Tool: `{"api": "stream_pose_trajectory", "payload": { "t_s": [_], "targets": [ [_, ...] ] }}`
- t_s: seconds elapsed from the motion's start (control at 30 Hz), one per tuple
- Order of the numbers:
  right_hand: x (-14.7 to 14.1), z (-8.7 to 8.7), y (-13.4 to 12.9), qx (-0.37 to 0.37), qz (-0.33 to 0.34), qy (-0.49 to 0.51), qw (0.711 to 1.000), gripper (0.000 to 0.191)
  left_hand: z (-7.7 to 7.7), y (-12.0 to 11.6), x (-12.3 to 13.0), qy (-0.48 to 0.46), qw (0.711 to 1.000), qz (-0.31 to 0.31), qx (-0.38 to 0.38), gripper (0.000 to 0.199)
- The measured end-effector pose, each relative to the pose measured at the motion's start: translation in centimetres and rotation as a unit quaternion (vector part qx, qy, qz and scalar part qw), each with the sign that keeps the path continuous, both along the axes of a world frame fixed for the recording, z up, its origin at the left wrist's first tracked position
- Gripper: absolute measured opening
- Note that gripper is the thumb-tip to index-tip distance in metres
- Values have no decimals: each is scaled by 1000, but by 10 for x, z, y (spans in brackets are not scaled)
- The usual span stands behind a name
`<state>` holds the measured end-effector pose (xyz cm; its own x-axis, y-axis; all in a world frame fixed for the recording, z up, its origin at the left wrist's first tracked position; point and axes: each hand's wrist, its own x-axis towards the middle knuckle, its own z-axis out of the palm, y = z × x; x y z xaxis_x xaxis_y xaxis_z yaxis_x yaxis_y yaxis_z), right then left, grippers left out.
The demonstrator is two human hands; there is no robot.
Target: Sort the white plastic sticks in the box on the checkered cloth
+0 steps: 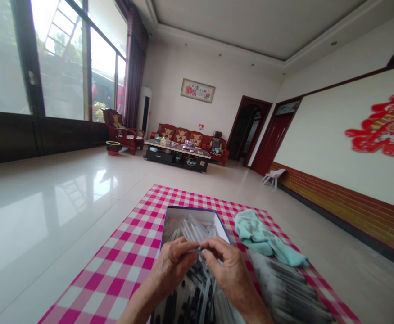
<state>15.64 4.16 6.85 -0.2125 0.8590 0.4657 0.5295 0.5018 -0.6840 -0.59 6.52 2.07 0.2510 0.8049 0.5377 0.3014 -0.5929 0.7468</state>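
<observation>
My left hand point(178, 260) and my right hand point(224, 261) meet fingertip to fingertip above an open box point(221, 225). Both are closed in a pinch on a small dark piece point(200, 248), mostly hidden by the fingers; it may be part of a pen. Clear slender tubes point(193, 228) fill the far part of the white-walled, blue-edged box. Below my hands lie many black and clear pen-like parts point(197, 288), partly covered by my wrists. To the right is a clear plastic bag point(284, 288) of dark, pen-like sticks, blurred.
A pink-and-white checked cloth point(115, 256) lies beneath the box. A crumpled mint-green cloth point(264, 238) sits right of it. Farther off stand a low coffee table point(176, 155), a red wooden sofa point(173, 131), an armchair point(124, 132) and a small stool point(273, 177).
</observation>
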Motion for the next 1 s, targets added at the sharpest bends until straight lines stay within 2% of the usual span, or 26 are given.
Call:
{"api": "stream_pose_trajectory", "payload": {
  "t_s": [0.3,0.5,0.67,0.8,0.9,1.0],
  "targets": [
    [-2,0,-2,-31,3,7,999,9,9,-6,-1,-15,999,9,-42,17],
    [-3,8,-7,-30,-24,33,999,10,8,-6,-3,-18,1000,-4,-10,16],
    [5,14,-8,-46,-24,58,997,12,7,-6,-3,-11,1000,-20,-11,22],
    [13,14,-6,-92,-4,56,994,14,11,-8,-4,9,999,-42,-19,21],
    [26,17,-5,-118,5,69,991,16,14,-9,-5,17,998,-49,-27,19],
    [41,20,-4,-140,-3,71,988,14,12,-8,-6,-16,997,-51,-58,20]
  ]
}}
